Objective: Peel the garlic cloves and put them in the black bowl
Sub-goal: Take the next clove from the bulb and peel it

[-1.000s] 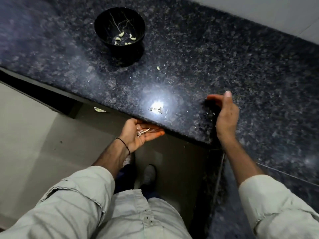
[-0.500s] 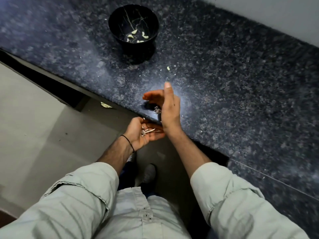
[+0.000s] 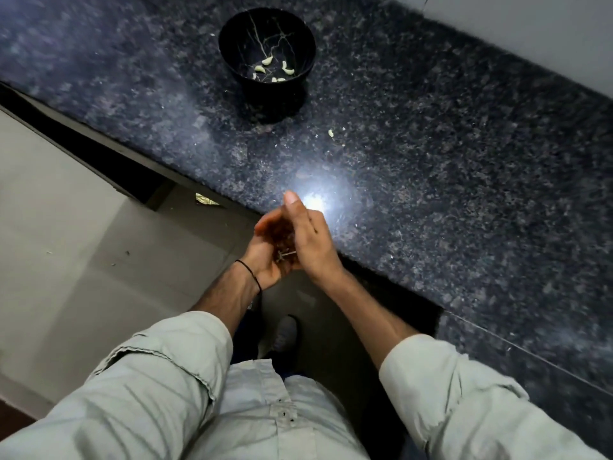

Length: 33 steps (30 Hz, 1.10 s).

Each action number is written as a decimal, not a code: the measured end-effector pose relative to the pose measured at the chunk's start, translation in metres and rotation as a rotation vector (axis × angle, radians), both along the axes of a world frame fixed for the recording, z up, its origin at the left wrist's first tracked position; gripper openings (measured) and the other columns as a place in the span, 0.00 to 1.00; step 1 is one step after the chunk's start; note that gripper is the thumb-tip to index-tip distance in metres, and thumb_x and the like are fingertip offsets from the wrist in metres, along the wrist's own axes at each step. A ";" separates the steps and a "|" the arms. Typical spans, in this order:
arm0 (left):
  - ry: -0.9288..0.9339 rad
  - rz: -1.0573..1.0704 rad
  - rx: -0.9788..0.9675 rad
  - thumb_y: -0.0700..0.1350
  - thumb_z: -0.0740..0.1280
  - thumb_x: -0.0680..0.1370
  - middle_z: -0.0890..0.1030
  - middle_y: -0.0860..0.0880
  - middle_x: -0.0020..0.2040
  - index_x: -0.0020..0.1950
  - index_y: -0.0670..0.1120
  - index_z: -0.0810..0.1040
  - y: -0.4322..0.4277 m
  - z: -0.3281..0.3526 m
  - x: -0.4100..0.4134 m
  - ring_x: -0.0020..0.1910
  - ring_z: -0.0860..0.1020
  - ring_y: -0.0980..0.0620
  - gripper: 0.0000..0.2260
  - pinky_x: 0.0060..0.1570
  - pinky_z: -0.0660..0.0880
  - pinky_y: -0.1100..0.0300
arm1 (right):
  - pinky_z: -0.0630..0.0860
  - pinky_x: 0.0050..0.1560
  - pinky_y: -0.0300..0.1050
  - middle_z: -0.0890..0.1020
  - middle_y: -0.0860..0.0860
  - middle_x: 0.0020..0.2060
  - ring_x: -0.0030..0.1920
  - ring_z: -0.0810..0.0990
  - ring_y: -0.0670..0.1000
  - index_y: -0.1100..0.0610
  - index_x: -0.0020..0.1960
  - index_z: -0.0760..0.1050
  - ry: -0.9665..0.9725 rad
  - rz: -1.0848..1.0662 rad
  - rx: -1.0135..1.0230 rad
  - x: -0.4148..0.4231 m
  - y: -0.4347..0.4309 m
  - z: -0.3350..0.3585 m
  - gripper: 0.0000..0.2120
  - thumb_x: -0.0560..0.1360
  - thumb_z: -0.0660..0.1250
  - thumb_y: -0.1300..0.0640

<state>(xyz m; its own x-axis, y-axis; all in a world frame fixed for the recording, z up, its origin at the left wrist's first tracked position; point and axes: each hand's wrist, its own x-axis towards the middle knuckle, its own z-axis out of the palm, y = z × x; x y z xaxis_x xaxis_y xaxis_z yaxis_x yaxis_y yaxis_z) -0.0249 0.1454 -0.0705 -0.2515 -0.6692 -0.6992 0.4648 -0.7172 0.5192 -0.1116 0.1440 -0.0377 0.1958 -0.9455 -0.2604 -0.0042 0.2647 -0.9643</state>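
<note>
Dark speckled granite counter (image 3: 431, 200) bearing a black bowl (image 3: 272, 94), one pale garlic piece (image 3: 330, 133) nearby.

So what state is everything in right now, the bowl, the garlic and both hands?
black bowl: upright on the counter, a few peeled cloves at its bottom.
loose pale piece: lying on the counter, outside the bowl; it looks like a clove.
left hand: palm up, cupped at the counter's edge, dry scraps lying in it.
right hand: held flat and straight, its edge against the left palm.
</note>
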 end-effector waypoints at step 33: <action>0.074 -1.122 0.188 0.43 0.53 0.82 0.83 0.31 0.44 0.39 0.30 0.83 0.024 0.000 -0.034 0.40 0.85 0.41 0.24 0.40 0.83 0.56 | 0.75 0.40 0.50 0.83 0.58 0.33 0.35 0.80 0.54 0.61 0.38 0.81 0.110 -1.523 -0.060 -0.011 0.156 0.002 0.21 0.81 0.59 0.50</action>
<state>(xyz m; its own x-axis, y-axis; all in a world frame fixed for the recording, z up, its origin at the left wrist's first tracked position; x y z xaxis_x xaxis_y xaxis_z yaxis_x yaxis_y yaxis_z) -0.0590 0.1694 -0.0707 -0.6865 0.0731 -0.7234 -0.4632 -0.8109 0.3576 -0.1222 0.3000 -0.0360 -0.9587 -0.2329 -0.1634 0.1571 0.0452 -0.9865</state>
